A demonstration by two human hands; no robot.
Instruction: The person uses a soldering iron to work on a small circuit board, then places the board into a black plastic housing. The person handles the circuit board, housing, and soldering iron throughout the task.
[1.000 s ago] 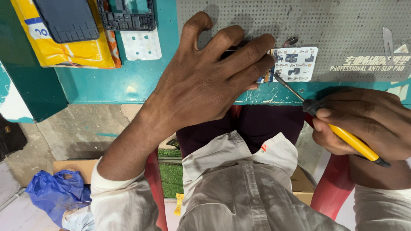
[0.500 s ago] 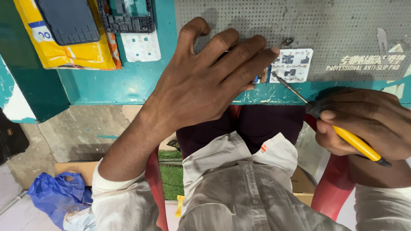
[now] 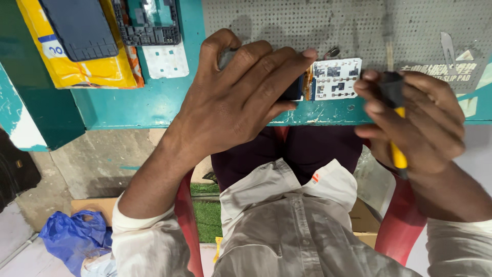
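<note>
A yellow package point(image 3: 77, 66) is seen at the far left of the teal worktop point(image 3: 154, 102), flat and rectangular, with a white and blue label patch at its left edge; a dark phone back cover point(image 3: 79, 25) is laid on top of it. Just beside it, to the right, a black phone frame point(image 3: 148, 23) is set above a small white perforated sheet point(image 3: 165, 60). The right part of the worktop is covered by a grey perforated mat point(image 3: 348, 31), on which pale lettering is printed at the far right; it is not copied here.

The near edge of the worktop is chipped and runs across the view under both hands. Open teal surface is left between the white sheet and the left hand point(image 3: 241, 100); below the edge, a concrete floor, a blue plastic bag point(image 3: 77, 238) and a red chair point(image 3: 184, 225) are seen.

A small phone circuit board point(image 3: 335, 78), white with dark chips, lies on the mat at the worktop's near edge. It is pressed down at its left end by the spread fingers of the left hand, which cover a dark part beside it. The right hand point(image 3: 415, 123) is clenched around a yellow-handled screwdriver point(image 3: 397, 131) with a black cap, just to the right of the board; its tip is hidden, so contact with the board cannot be told
</note>
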